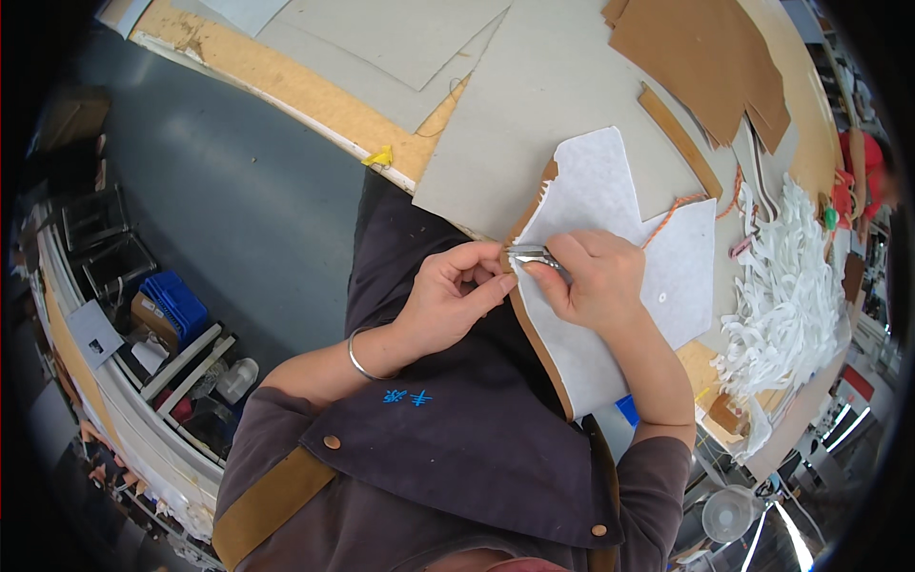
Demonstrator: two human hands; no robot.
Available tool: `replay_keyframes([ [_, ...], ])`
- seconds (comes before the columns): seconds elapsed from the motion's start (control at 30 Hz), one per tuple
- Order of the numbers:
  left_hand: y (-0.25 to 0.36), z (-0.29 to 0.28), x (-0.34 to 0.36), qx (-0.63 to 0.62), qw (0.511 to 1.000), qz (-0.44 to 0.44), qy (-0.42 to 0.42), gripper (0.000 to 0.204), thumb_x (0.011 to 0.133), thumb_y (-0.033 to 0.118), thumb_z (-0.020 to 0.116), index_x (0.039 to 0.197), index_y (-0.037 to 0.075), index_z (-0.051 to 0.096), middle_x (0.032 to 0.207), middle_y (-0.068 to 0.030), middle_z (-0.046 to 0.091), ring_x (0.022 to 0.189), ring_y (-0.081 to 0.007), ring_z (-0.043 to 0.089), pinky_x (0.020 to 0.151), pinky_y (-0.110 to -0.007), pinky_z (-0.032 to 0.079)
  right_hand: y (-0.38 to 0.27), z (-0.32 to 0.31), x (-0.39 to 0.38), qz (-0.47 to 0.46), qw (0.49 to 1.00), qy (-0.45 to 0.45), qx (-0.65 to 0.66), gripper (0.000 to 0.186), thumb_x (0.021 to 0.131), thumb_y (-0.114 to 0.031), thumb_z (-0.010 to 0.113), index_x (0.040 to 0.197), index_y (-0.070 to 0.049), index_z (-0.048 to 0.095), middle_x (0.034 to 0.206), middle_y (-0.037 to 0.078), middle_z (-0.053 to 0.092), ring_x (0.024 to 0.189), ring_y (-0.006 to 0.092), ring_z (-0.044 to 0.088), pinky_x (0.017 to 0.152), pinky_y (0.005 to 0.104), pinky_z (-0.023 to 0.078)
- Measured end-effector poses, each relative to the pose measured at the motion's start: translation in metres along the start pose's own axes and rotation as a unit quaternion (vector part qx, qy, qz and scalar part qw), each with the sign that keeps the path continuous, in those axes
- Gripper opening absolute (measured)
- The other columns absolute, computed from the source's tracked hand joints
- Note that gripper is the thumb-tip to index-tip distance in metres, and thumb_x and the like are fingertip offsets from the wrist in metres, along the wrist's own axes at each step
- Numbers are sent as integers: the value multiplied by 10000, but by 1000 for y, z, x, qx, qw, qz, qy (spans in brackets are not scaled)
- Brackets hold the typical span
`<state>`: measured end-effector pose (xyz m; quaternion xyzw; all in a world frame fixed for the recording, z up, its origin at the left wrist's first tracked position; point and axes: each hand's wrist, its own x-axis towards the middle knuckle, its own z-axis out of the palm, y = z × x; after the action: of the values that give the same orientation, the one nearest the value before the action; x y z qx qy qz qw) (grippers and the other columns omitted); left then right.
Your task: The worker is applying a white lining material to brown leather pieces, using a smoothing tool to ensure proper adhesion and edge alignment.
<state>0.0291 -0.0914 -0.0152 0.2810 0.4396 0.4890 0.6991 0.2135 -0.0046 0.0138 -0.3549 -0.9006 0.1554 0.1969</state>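
A brown panel with a white backing (591, 353) lies across my lap and the table edge, its brown border turned over along the left side. My left hand (453, 296) pinches that border between thumb and fingertips. Closed round the handles of a small pair of metal pliers (527, 253), my right hand (599, 276) rests over the white backing. The jaws point left and meet the border just beside my left fingertips. Whether they grip the edge is too small to tell. The white backing looks jagged along the border above the pliers.
Brown sheets (710, 62) are stacked at the far right, near a flat brown strip (680, 141) and an orange twisted cord (677, 203). A heap of white strips (782, 296) covers the right side. Grey sheets (496, 124) lie on the table; yellow tape (378, 156) marks its left edge.
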Motion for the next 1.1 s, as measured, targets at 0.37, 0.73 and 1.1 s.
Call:
replay_keyframes([
  [0.37,-2,-1,1,-6,1000,-3,-18,248,913,29,658,1158,1,622,873,21,635,720,-24,547,633,-179,463,-4,-1,1,19,1000,-15,20,268,802,-307,730,715,-109,572,549,33,504,464,226,515,423,346,372],
  [0.73,-1,0,0,-25,1000,-8,-14,332,920,17,642,1245,-5,574,909,3,624,736,-44,577,641,-189,498,-4,5,-6,72,994,-4,79,251,814,-292,722,721,-111,574,552,32,530,468,228,535,413,343,377],
  [1.1,-2,0,0,-25,999,-5,-29,376,928,4,624,1294,-9,542,922,-3,617,758,-44,583,671,-200,525,-9,7,-5,61,998,23,16,273,807,-329,736,728,-125,573,555,17,525,458,220,531,400,344,375],
])
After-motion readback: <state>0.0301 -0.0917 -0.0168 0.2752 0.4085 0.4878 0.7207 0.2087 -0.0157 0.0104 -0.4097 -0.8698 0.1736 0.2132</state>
